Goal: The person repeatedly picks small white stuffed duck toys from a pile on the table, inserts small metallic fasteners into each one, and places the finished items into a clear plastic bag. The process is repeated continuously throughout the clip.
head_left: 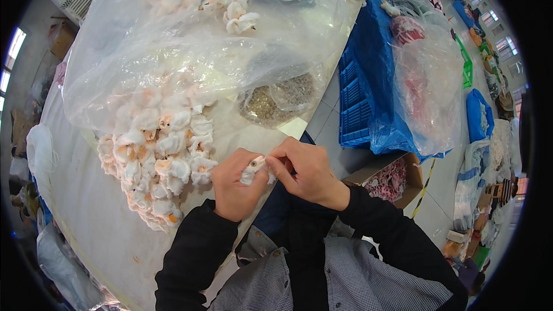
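— What are the hands doing?

— The left hand (233, 184) and right hand (305, 170) are meeting at the table (86, 219) edge, both pinching one small white plush toy (253, 171) between fingertips.

— Where is it sitting?

— It is being held between the two hands, just right of the toy pile (158, 161), which is spilling from a clear bag (190, 40).

— Anything else nearby?

— A blue crate (354, 103) is standing to the right.
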Motion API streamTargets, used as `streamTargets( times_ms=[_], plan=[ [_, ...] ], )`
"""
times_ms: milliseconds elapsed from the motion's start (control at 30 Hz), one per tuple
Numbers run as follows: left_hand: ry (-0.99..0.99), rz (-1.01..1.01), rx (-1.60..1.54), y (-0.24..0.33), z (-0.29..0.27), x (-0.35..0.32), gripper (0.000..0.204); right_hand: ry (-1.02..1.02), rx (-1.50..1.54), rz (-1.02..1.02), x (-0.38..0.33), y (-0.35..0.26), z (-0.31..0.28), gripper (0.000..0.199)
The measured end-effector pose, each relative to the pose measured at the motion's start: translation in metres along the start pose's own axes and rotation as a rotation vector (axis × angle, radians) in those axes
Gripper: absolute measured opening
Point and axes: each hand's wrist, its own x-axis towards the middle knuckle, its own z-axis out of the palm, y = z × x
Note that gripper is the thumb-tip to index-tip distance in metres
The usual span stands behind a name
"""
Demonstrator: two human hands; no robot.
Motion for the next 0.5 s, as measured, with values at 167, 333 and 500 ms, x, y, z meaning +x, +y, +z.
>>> streamTargets(
  times_ms=[167,333,500],
  plan=[
    [0.047,0.002,-0.005,-0.006,-0.003,0.002,0.013,0.063,-0.134,-0.148,0.023,0.012,-0.005,0.010],
    [0.077,0.022,0.021,-0.008,-0.005,0.003,0.014,0.050,-0.600,-0.270,0.081,0.031,-0.010,0.011],
    [0.059,0.012,0.012,-0.012,0.000,0.002,0.015,-0.095,-0.845,-0.287,0.105,0.058,0.000,0.012]
  ],
)
